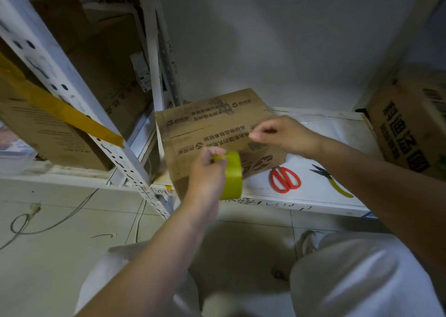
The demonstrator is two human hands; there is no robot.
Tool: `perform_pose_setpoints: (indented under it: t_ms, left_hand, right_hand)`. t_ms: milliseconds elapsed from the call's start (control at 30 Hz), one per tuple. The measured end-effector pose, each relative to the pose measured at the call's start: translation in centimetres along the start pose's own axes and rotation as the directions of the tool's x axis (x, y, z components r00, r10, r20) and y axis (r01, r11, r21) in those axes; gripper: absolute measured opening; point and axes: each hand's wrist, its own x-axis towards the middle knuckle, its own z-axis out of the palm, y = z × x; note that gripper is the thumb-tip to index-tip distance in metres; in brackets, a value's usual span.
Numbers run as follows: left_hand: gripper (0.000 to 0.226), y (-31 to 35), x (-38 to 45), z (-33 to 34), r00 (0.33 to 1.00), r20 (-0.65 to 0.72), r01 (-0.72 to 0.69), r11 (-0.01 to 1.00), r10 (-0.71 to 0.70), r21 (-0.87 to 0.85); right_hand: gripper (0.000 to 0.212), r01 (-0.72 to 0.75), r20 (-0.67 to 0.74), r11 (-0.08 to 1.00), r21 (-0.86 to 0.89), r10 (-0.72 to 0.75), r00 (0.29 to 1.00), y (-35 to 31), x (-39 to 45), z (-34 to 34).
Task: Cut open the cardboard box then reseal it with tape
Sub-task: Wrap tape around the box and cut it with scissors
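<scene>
Pulling tape for the reseal, I'd judge: left hand [207, 172] has its fingers [216, 153] curled round the yellow-green tape roll [233, 175], held just in front of the printed brown cardboard box [217, 128] on the white shelf [333, 147]. Right hand [282, 133] is over the box top, fingertips pinched narrow as if on the tape's free end; clear strip too faint to confirm. Box flaps look closed, seam running under the right fingers. To do it well: keep the strip taut, centre it on the seam, anchor the end past the far edge, press down along the seam. Red-handled scissors [286, 179] and yellow-handled pliers [333, 181] lie right of the roll, near for cutting.
</scene>
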Motion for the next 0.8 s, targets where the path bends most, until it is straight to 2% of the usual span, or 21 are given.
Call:
perform_pose_setpoints:
  t_ms: [67,167,400,533,567,667,700,733,800]
  left_hand:
    - [0.024,-0.7,-0.6,1.5,0.996,0.068,0.054,0.998,-0.053,-0.019]
    - [0.019,-1.0,-1.1,2.6,0.992,0.100,0.079,0.996,-0.076,-0.032]
    - [0.022,-1.4,-0.9,3.8,0.989,0.072,0.129,0.992,-0.128,-0.010]
    - [0.014,-1.4,-0.6,4.4,0.988,0.045,0.146,0.989,-0.146,-0.003]
    - [0.019,-1.5,-0.6,4.5,0.988,0.050,0.146,0.989,-0.145,-0.023]
    - [0.069,-2.1,-1.0,4.8,0.991,0.070,0.117,0.991,-0.112,-0.071]
    - [0.074,-2.2,-1.2,4.9,0.992,0.067,0.107,0.993,-0.103,-0.058]
    - [0.070,-2.6,-1.3,4.9,0.993,0.062,0.103,0.994,-0.100,-0.042]
    - [0.048,-3.3,-1.2,5.1,0.992,0.065,0.105,0.995,-0.104,-0.006]
  right_hand:
    - [0.016,-0.010,0.154,0.996,0.090,-0.004,0.988,-1.0,-0.5,0.5]
    - [0.016,-0.031,0.212,0.998,0.062,0.017,0.977,-1.0,-0.4,1.2]
    - [0.007,-0.007,0.147,1.000,-0.016,0.010,0.989,-1.0,-0.7,1.6]
    - [0.008,0.035,0.120,0.998,-0.047,-0.030,0.992,-0.7,-0.4,1.6]
    - [0.011,0.044,0.108,0.998,-0.051,-0.038,0.993,-0.6,-0.3,1.7]
    - [0.014,0.054,0.044,0.994,-0.090,-0.050,0.998,-0.1,0.2,1.6]
    - [0.014,0.051,0.025,0.991,-0.123,-0.048,0.999,0.1,0.3,1.6]
    - [0.014,0.050,0.009,0.985,-0.165,-0.049,0.999,0.4,0.4,1.5]
    - [0.014,0.049,-0.011,0.967,-0.250,-0.054,0.998,0.8,0.5,1.5]
